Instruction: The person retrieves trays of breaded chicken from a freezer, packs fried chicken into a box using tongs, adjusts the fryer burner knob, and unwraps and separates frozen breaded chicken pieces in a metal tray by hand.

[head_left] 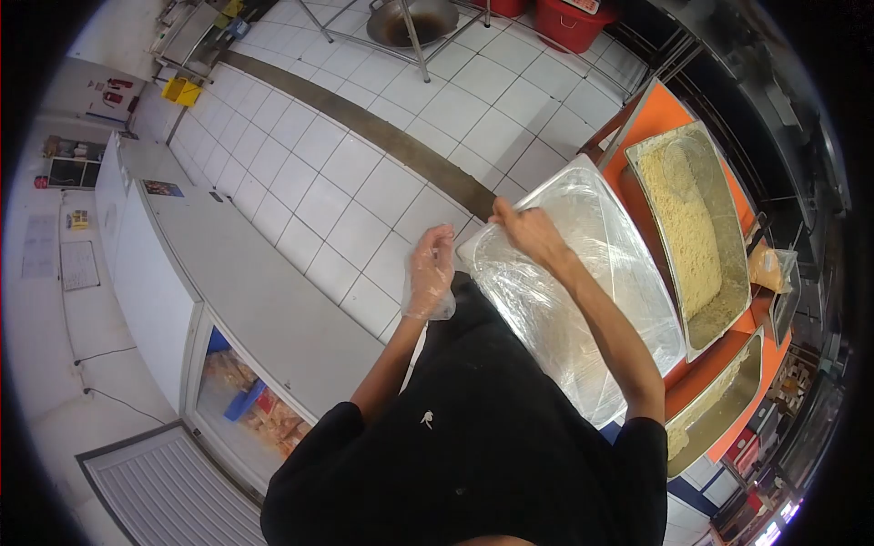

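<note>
A large metal tray (596,300) covered in wrinkled clear plastic film lies in front of me, tilted in view. My right hand (530,232), which looks bare, is closed at the tray's far left edge, its fingers pinching the film there. Left of that corner, my left hand (430,273) is raised in a loose clear plastic glove. Its fingers are bent and pressed together; whether anything is between them is too small to tell. The two hands are apart.
On an orange surface (639,150) at the right stand a deep pan (728,246) of pale crumbly food with a round wire mesh in it and a second pan (728,414). A white freezer (264,273) runs along the left. A wok (411,25) and red tub (569,25) are beyond.
</note>
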Tool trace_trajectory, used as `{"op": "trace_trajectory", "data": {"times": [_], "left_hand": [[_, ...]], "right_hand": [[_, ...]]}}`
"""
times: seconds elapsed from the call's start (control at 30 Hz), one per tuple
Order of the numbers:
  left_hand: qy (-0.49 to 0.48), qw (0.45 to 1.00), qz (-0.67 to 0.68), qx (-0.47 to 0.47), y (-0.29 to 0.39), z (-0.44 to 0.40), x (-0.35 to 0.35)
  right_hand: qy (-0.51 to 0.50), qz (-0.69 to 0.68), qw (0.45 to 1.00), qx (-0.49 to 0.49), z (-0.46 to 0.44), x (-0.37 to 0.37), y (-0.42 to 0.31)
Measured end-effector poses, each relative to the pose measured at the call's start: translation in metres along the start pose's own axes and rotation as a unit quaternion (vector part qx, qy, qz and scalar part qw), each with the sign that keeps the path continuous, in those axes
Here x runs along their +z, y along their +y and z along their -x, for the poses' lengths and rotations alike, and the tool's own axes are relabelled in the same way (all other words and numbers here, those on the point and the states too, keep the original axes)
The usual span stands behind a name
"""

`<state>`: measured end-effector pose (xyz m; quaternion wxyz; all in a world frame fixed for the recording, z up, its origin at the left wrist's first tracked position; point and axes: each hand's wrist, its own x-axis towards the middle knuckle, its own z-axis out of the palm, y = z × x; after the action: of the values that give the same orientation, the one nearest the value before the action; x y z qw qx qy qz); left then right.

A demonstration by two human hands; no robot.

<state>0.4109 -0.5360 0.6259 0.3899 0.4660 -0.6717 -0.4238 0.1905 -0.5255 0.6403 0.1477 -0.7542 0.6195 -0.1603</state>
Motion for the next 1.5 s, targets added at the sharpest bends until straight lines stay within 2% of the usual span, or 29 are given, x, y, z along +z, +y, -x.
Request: {"op": "trace_trajectory", "data": {"times": [0.03,0.07,0.1,0.13,0.17,0.23,0.27,0.4,0.5,0.57,0.6,0.67,0.7,0.77,0.83,0.87,0.9,0.93,0.97,1.0,1.03,1.1,1.13,1.2,1.23,1.27,1.3,1.37,1.5], "left_hand": [[-0.024,0.991,0.08,-0.109,-0.01,0.003,-0.001],[-0.031,0.963,0.152,-0.22,-0.018,0.005,-0.002],[-0.044,0.922,0.221,-0.316,-0.028,0.008,-0.003],[-0.092,0.893,0.28,-0.34,-0.035,0.014,-0.002],[-0.148,0.869,0.331,-0.338,-0.043,0.022,0.0],[-0.256,0.858,0.372,-0.243,-0.066,0.04,0.005],[-0.207,0.762,0.462,-0.403,-0.026,0.043,0.003],[-0.197,0.743,0.486,-0.416,-0.03,0.051,0.003],[-0.183,0.75,0.486,-0.41,-0.021,0.047,0.008],[-0.172,0.824,0.403,-0.359,-0.011,0.044,0.008],[-0.189,0.819,0.401,-0.364,-0.013,0.044,0.008],[-0.215,0.852,0.324,-0.349,-0.019,0.041,0.006],[-0.248,0.841,0.325,-0.353,-0.026,0.041,0.009],[-0.264,0.848,0.33,-0.32,-0.042,0.045,0.014],[-0.237,0.832,0.365,-0.344,-0.023,0.047,0.018],[-0.245,0.778,0.462,-0.348,-0.062,0.052,0.02],[-0.21,0.75,0.502,-0.378,-0.063,0.053,0.019],[-0.168,0.721,0.535,-0.408,-0.065,0.051,0.02],[-0.156,0.72,0.545,-0.399,-0.057,0.048,0.022],[-0.14,0.721,0.558,-0.387,-0.047,0.042,0.027],[-0.16,0.718,0.557,-0.385,-0.046,0.034,0.032],[-0.192,0.703,0.597,-0.335,-0.048,0.028,0.031],[-0.205,0.702,0.595,-0.333,-0.051,0.03,0.026],[-0.264,0.636,0.639,-0.342,-0.051,0.025,0.024],[-0.28,0.639,0.631,-0.339,-0.051,0.021,0.026],[-0.272,0.686,0.581,-0.344,-0.058,0.019,0.025],[-0.26,0.729,0.532,-0.344,-0.064,0.021,0.025],[-0.248,0.748,0.524,-0.324,-0.067,0.025,0.035],[-0.176,0.771,0.521,-0.322,-0.078,0.04,0.046]], "right_hand": [[-0.008,-0.005,1.0,0.005,-0.003,-0.005,-0.001],[-0.011,-0.005,1.0,0.003,-0.008,-0.022,-0.002],[0.004,-0.032,0.998,0.048,-0.009,-0.043,-0.001],[0.018,-0.06,0.994,0.095,-0.007,-0.061,-0.004],[0.015,-0.062,0.993,0.096,-0.003,-0.076,-0.006],[0.172,-0.058,0.981,0.06,0.006,-0.096,-0.008],[0.172,-0.056,0.981,0.068,0.018,-0.096,-0.011],[0.109,-0.176,0.945,0.255,0.081,-0.063,-0.05],[0.048,-0.251,0.923,0.286,0.112,-0.014,-0.101],[0.071,-0.299,0.908,0.284,0.124,0.001,-0.131],[0.054,-0.332,0.892,0.301,0.13,0.006,-0.139],[0.025,-0.379,0.854,0.357,0.146,0.01,-0.147],[0.044,-0.372,0.844,0.385,0.157,0.012,-0.146],[0.051,-0.446,0.772,0.45,0.187,0.02,-0.15],[0.111,-0.471,0.729,0.483,0.23,0.036,-0.159],[0.146,-0.506,0.701,0.481,0.25,0.042,-0.164],[0.175,-0.494,0.69,0.499,0.273,0.045,-0.171],[0.251,-0.545,0.61,0.517,0.293,0.049,-0.177],[0.324,-0.593,0.523,0.519,0.309,0.053,-0.182],[0.41,-0.623,0.405,0.529,0.321,0.056,-0.184],[0.481,-0.645,0.315,0.503,0.346,0.081,-0.179],[0.675,-0.6,0.209,0.375,0.373,0.125,-0.171],[0.727,-0.591,0.126,0.327,0.378,0.127,-0.167],[0.752,-0.582,0.095,0.295,0.387,0.123,-0.159],[0.767,-0.575,0.069,0.277,0.388,0.121,-0.159],[0.768,-0.583,0.027,0.263,0.391,0.137,-0.153],[0.766,-0.601,0.03,0.228,0.395,0.149,-0.149],[0.76,-0.608,0.044,0.226,0.393,0.139,-0.149],[0.76,-0.625,0.006,0.18,0.387,0.137,-0.152]]}}
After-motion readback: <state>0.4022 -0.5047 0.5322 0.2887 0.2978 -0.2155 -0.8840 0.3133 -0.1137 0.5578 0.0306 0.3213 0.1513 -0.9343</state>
